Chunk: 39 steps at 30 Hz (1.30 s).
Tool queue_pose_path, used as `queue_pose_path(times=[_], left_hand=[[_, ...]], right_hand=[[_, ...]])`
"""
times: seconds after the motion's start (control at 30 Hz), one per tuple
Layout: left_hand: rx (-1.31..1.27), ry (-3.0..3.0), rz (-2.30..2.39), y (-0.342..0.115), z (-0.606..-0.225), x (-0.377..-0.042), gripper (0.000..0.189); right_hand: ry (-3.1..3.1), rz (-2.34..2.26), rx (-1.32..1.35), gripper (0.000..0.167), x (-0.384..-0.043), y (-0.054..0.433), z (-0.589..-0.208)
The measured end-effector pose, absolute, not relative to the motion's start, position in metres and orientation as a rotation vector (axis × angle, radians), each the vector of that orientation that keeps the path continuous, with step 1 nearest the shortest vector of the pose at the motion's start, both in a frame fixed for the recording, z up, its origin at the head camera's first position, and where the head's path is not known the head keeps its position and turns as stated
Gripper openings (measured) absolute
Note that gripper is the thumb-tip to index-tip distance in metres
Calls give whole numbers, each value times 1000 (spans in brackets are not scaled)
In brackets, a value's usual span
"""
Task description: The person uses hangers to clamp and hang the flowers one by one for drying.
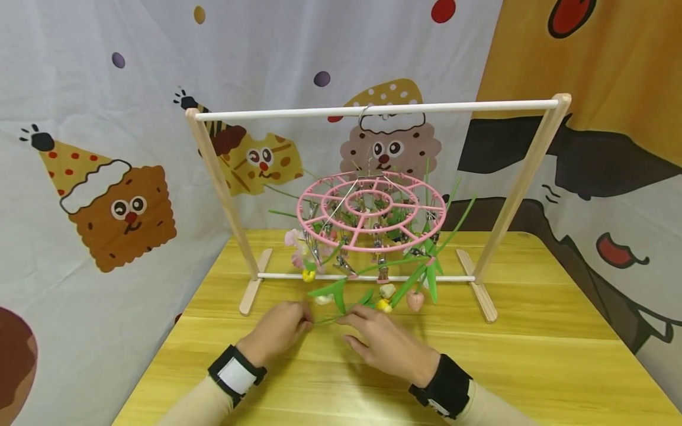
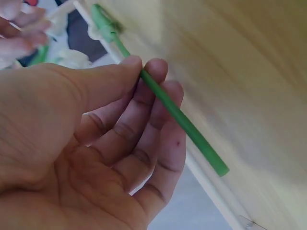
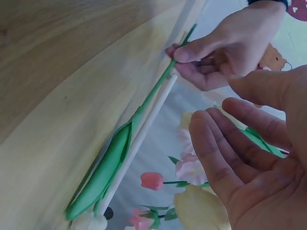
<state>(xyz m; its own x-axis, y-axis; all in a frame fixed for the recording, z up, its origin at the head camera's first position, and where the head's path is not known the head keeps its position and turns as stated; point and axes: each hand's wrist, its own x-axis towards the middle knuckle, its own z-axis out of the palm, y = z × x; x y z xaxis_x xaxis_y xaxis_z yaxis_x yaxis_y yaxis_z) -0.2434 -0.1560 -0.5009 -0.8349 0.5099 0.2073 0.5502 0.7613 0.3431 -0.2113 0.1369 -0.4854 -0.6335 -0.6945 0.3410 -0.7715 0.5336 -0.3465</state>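
Observation:
My left hand (image 1: 282, 329) pinches the thin green stem of an artificial flower (image 3: 148, 96) between thumb and fingertips. In the left wrist view the stem's cut end (image 2: 218, 167) sticks out past the fingers. A long green leaf (image 3: 103, 172) wraps the stem lower down, and a whitish bloom (image 3: 91, 223) shows in part at its far end. My right hand (image 1: 385, 342) is beside the stem with its fingers loosely bent and nothing in its grasp. Above both hands hangs a pink round clip hanger (image 1: 362, 223) with artificial flowers clipped to it upside down.
A wooden rack with a white top bar (image 1: 298, 112) carries the hanger and stands on the wood-grain table (image 1: 533, 355). Its lower bar (image 1: 453, 278) and feet (image 1: 482, 296) lie beyond the hands. A peach tulip (image 1: 415, 300) dangles near the right hand. A cartoon-printed cloth (image 1: 256, 53) hangs behind.

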Motion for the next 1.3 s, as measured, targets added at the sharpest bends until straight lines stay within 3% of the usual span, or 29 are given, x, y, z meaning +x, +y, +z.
queue_pose_path(times=[0.4,0.97,1.3], left_hand=[[-961,-2812,-825,-139,-482,-217,7],[-974,-2754,-1005,-129,-476,-208,6],[-1008,-2686,-1035,-119,-470,-205,7]], right_hand=[[-2558,562,1256,34,-215,133,-491],[-2459,467,1247,19,-205,137,-492],[-2418,431,1202,18,-201,147,-491]])
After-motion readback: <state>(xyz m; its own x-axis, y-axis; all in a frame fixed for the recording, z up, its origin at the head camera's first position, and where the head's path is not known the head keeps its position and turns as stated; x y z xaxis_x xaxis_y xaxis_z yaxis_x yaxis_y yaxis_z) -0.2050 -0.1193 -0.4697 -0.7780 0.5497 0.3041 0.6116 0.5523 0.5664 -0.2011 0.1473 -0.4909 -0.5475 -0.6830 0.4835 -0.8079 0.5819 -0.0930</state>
